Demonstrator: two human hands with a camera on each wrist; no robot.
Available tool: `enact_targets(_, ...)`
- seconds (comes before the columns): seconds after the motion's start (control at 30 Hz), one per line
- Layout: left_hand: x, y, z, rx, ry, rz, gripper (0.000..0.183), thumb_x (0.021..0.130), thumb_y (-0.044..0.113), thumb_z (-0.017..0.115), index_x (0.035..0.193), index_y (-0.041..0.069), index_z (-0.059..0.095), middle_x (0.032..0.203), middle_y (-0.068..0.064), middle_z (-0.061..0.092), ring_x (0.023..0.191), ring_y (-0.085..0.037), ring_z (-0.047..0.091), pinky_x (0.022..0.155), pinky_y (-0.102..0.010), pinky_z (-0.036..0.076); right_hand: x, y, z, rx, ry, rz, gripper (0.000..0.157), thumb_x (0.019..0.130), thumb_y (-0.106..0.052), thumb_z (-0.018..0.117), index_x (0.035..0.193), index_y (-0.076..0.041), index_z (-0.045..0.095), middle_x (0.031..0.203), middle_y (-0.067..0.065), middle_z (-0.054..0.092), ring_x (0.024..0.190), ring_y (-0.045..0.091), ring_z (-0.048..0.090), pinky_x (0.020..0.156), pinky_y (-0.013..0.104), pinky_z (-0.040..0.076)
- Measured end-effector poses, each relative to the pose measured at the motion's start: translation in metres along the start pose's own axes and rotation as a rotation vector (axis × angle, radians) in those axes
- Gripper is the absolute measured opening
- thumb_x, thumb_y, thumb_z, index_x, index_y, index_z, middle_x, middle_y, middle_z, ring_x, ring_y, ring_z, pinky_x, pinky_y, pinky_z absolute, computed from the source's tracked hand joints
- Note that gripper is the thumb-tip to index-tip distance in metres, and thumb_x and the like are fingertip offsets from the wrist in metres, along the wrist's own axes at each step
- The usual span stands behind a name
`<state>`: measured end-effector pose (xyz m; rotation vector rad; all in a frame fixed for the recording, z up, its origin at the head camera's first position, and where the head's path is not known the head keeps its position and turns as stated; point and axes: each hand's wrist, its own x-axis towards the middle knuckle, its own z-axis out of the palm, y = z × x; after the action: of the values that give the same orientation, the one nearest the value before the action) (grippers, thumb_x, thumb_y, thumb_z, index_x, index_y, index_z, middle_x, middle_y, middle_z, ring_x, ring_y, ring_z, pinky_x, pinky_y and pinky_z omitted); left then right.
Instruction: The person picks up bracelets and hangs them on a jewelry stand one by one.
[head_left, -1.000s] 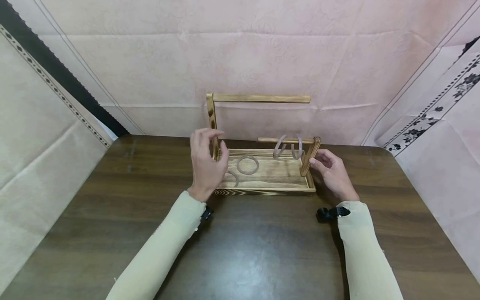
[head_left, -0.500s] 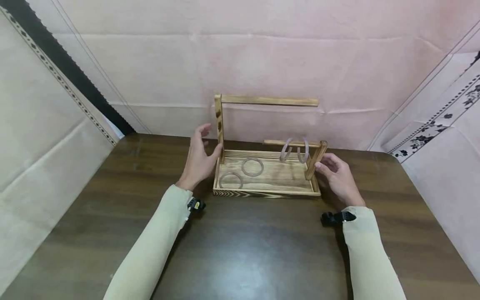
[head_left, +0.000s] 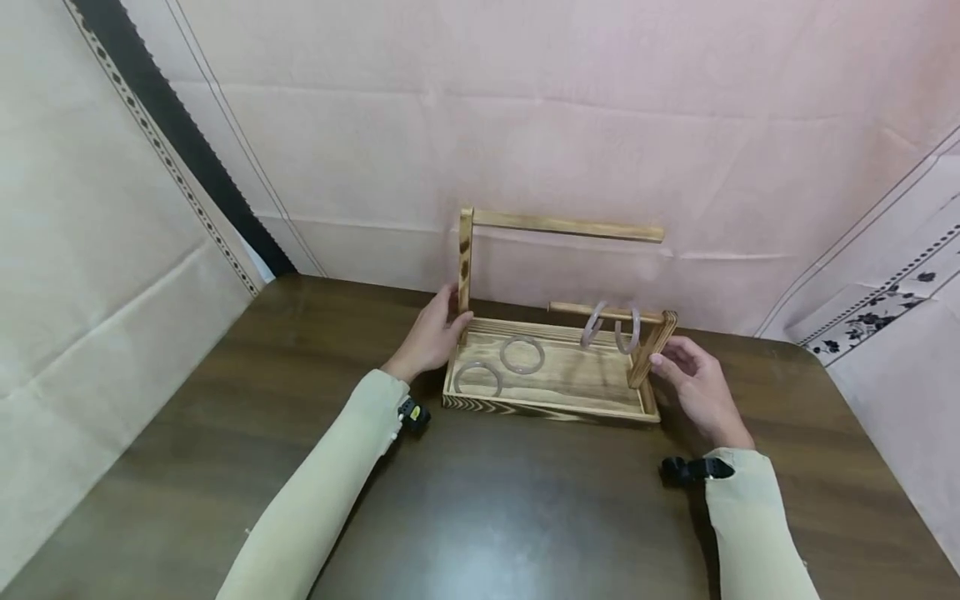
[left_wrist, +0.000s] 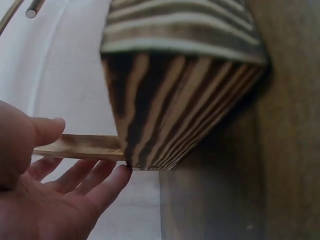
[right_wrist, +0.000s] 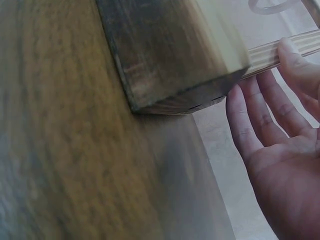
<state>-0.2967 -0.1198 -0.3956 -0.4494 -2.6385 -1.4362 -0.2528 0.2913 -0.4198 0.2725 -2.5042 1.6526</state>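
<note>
A wooden bangle stand with a shallow tray base sits near the table's far edge. Its tall left post carries a long upper bar, and a short right post bears a lower bar. Two pale translucent bangles hang on the lower bar; two more bangles lie flat in the tray. My left hand holds the tall post low down, thumb on one side and fingers on the other. At the opposite end, my right hand holds the short post between thumb and fingers.
The dark brown wooden table spreads in front of the stand. Pale pink cloth hangs close behind it, and more cloth closes off both sides. A black camera strap sits on the right wrist, another on the left.
My left hand has moved from above the tray's left end, out around the tall post, and onto it. The right hand stays at the short post. The head view has shifted.
</note>
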Motion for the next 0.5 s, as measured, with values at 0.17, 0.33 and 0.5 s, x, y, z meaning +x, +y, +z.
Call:
enact_targets(0.17,0.001,-0.002,0.0,0.017,0.013,0.005,0.041,0.107,0.014,0.052,0.146,0.004,0.044,0.135,-0.02,0.06,0.128,-0.033,0.059,0.108,-0.047,0.05,-0.004,0.003,0.0,0.003,0.003,-0.021,0.036,0.104,-0.021,0.06,0.132,0.001,0.055,0.111,-0.015,0.064,0.102,-0.005,0.065,0.088,0.014,0.056)
enact_targets(0.33,0.004,-0.007,-0.003,0.017,0.035,0.015,0.038,0.107,0.015,0.053,0.143,0.006,0.047,0.132,-0.018,0.062,0.125,-0.032,0.06,0.105,-0.047,0.052,0.0,0.0,0.002,0.0,-0.009,-0.001,0.036,0.103,-0.022,0.061,0.132,-0.001,0.056,0.113,-0.012,0.065,0.103,-0.004,0.066,0.09,0.017,0.057)
enact_targets(0.5,0.005,-0.012,-0.001,0.008,0.035,0.026,0.038,0.106,0.015,0.053,0.142,0.005,0.049,0.13,-0.018,0.064,0.123,-0.032,0.061,0.102,-0.047,0.053,-0.002,-0.002,0.0,-0.032,-0.007,-0.007,0.037,0.103,-0.02,0.061,0.133,0.002,0.055,0.112,-0.01,0.065,0.099,-0.004,0.066,0.088,0.018,0.058)
